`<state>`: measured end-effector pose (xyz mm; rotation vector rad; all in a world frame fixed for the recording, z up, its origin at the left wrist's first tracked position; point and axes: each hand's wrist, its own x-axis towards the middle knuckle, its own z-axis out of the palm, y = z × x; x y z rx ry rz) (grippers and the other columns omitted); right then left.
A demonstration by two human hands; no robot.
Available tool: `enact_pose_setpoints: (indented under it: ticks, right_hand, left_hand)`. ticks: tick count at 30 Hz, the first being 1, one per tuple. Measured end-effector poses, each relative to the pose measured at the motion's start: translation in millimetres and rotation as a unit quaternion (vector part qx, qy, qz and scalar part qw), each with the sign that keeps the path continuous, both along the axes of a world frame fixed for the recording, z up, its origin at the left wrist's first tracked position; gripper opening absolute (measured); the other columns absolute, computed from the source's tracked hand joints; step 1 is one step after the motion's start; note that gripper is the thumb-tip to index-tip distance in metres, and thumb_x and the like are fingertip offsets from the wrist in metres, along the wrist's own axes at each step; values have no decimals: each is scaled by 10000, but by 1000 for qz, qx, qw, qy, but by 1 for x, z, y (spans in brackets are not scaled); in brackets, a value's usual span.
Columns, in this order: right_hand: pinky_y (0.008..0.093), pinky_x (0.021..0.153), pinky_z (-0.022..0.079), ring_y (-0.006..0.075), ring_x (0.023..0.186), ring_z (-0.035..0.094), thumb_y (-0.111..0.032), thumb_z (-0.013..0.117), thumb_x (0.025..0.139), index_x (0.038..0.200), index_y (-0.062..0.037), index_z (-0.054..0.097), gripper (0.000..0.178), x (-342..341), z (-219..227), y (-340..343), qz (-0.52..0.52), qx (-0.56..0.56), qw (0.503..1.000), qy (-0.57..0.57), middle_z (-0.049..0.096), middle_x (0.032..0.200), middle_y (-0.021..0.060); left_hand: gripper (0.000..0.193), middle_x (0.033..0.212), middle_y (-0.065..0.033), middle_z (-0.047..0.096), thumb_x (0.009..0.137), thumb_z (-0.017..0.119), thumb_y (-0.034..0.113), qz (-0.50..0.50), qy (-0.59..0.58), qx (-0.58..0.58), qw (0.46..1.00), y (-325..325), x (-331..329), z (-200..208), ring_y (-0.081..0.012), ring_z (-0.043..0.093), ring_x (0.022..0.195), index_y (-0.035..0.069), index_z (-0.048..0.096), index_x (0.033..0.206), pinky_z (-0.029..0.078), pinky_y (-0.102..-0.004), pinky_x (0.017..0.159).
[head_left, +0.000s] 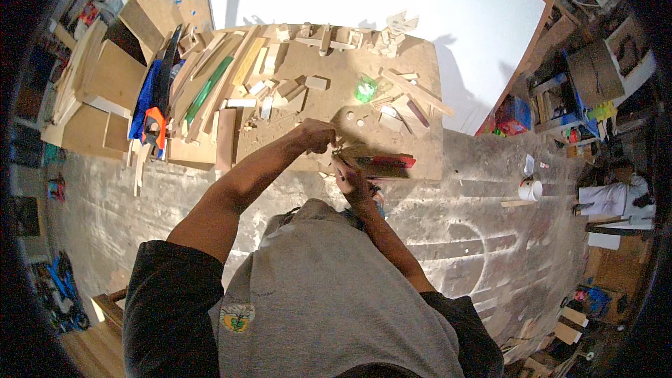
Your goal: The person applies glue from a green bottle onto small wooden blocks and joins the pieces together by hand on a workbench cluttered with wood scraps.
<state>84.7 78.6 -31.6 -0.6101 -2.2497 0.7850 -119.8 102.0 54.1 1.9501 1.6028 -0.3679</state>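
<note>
Over the near edge of the wooden workbench (pixel 315 162), my left hand (pixel 319 136) is closed, with its fingertips close to those of my right hand (pixel 352 180). My right hand, nearer to me, is closed as well. Something small and pale shows between the two hands, too small to make out. Right of my hands, a dark tool with a red end (pixel 392 162) lies in shadow near the bench edge. Beyond my hands are two small round pale discs (pixel 360 123), and wood blocks (pixel 316 83) lie farther back.
Strips of wood and a long green tool (pixel 208 89) cover the bench's left side, beside an orange-handled saw (pixel 154 127). A green see-through container (pixel 365 89) stands near scrap wood (pixel 418 92) on the right. A white bucket (pixel 530 190) is on the concrete floor.
</note>
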Motion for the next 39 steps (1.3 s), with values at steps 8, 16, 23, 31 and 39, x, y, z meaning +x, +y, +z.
enact_pose_setpoints:
  ticks: [8,16,23,31,39]
  right_hand:
    - [450,875,502,387,1035,602,-22,538,840,1204,1,575,366,-28,-12,-8,-42,-31,992,-119,599,1148,226]
    - [460,874,505,404,1070,597,-60,487,851,1169,58,547,345,-46,-15,-9,-41,-121,966,-226,589,1173,272]
    - [480,888,485,429,1085,577,-28,537,796,1199,16,550,406,-33,-43,-11,-28,-150,981,-122,583,1171,285]
    - [486,859,478,450,1050,569,1,580,771,1194,-20,562,424,-21,-42,-13,-63,-30,987,-143,588,1118,280]
    - [436,790,509,403,917,630,-34,578,865,1053,0,617,194,-6,-15,2,-81,14,997,-11,643,991,228]
  left_hand:
    - [289,969,-29,724,760,671,158,-14,23,-1,1000,3,5,9,-229,705,885,255,740,1023,581,-407,662]
    - [180,928,-25,728,759,702,203,-8,33,14,999,5,6,5,-234,706,862,257,756,923,575,-403,653]
    - [256,1012,10,709,755,687,163,9,41,20,999,-3,9,14,-199,687,951,291,743,970,574,-392,720]
    - [316,1090,24,685,764,652,129,0,31,58,998,-8,5,1,-180,672,1008,299,730,1019,567,-390,772]
    - [255,1034,-22,706,765,660,132,-26,99,140,985,-29,7,-8,-201,694,942,219,705,1001,554,-419,785]
